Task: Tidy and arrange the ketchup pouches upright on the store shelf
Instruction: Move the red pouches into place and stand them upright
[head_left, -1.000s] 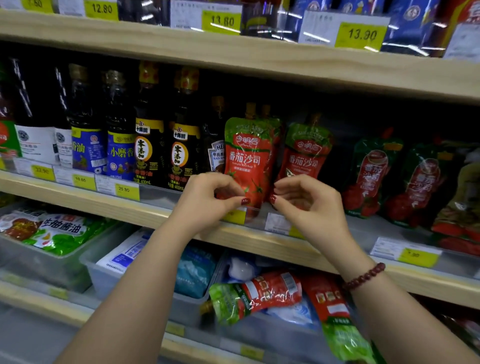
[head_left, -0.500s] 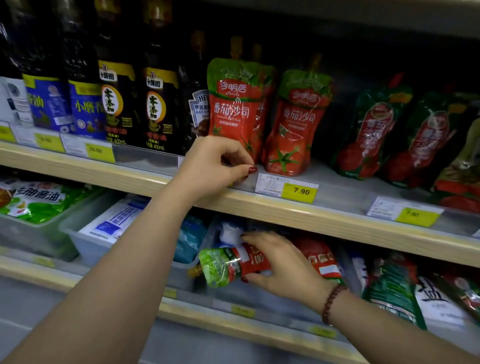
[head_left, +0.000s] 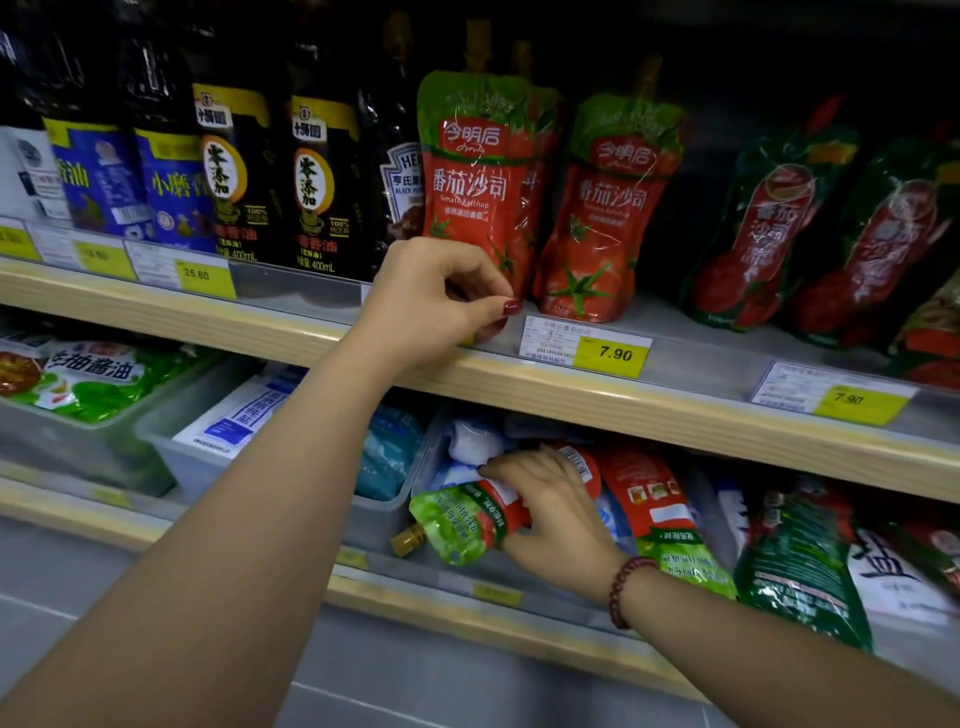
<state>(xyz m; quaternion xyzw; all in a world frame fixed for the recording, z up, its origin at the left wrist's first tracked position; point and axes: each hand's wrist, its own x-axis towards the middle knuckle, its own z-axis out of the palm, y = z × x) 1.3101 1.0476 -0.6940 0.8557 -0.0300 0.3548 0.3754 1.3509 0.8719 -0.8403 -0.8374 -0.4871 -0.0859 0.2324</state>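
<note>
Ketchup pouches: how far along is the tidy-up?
Done: two red ketchup pouches stand upright on the upper shelf, front pouch and its neighbour. In hand: the left hand pinches the front pouch's base, while the right hand grips a fallen pouch lying on the lower shelf. Left: lift that one up, plus another flat pouch beside it.

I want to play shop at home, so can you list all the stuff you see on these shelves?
Upright ketchup pouches: two, red and green, middle shelf.
Dark pouches: two, green and red, further right.
Sauce bottles: several, dark, on the left.
Price tags: yellow, shelf edge.
Lying ketchup pouch: one, red and green, lower shelf.
Bins: clear, holding packets, lower shelf.
Left hand: pinching an upright pouch's bottom.
Right hand: grip on the lying pouch, red bracelet.
</note>
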